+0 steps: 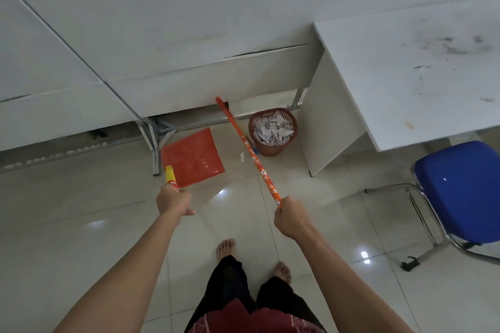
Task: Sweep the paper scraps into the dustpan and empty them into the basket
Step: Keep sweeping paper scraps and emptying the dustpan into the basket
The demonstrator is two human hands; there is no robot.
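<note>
Evidently most of the work is done: the brown mesh basket (270, 150) on the tiled floor (338, 224) is heaped with white paper scraps (273, 130), and I can make out only 1 stray scrap (242, 157) outside it. That scrap lies on the tile between the red dustpan (193, 155) and the broom stick (261, 170), near the basket's foot.

The left hand (173, 200) is curled round the yellow-and-red dustpan handle (170, 176). It holds the pan low by the metal leg (155, 154) of a folding table. The pan looks bare, with its wide edge facing away from the person, probably so that sweepings can slide in.

The right hand (290, 217) is fisted round the near end of the orange flowered stick. The stick slants away past the basket to the table's edge. A grip that far back gives a long reach without stooping. I cannot pick out the broom's head, and a small blue part (255, 149) beside the stick is too unclear to name.

The basket sits tucked against the side panel of a white desk (405, 76), handy for tipping into, and a blue chair (460, 192) stands well apart to the right. My judgement is that the next job is to flick the last scrap left onto the pan, lightly, since paper this thin may skip past the lip.
</note>
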